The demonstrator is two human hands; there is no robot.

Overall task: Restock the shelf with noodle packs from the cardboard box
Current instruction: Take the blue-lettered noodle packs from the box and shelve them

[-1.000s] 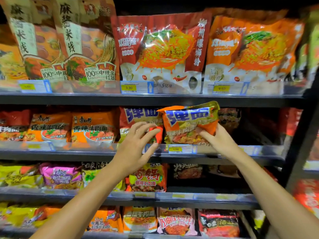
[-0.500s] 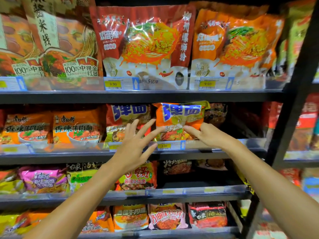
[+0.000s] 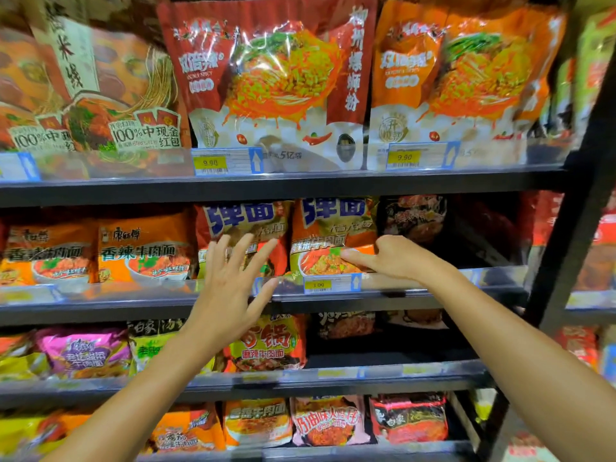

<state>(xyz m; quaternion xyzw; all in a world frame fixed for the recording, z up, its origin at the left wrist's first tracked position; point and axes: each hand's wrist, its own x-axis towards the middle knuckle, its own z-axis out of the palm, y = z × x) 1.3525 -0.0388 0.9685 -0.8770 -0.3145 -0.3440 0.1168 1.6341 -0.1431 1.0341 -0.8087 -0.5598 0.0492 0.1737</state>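
Note:
An orange noodle pack with blue lettering (image 3: 328,228) stands upright on the second shelf (image 3: 433,295), right of a matching red pack (image 3: 243,218). My right hand (image 3: 390,258) rests against the orange pack's lower right corner, fingers stretched over its front, not gripping it. My left hand (image 3: 230,281) hovers with fingers spread in front of the red pack, holding nothing. The cardboard box is out of view.
Large orange and red bags (image 3: 270,78) fill the top shelf. Orange packs (image 3: 143,248) stand left on the second shelf, a dark pack (image 3: 413,215) and a dark gap right. Lower shelves hold more packs. A black upright post (image 3: 573,228) bounds the right side.
My right hand carried the orange pack onto the second shelf, stood it beside the red pack and let go. My left hand opened its fingers wider. The view shifted right.

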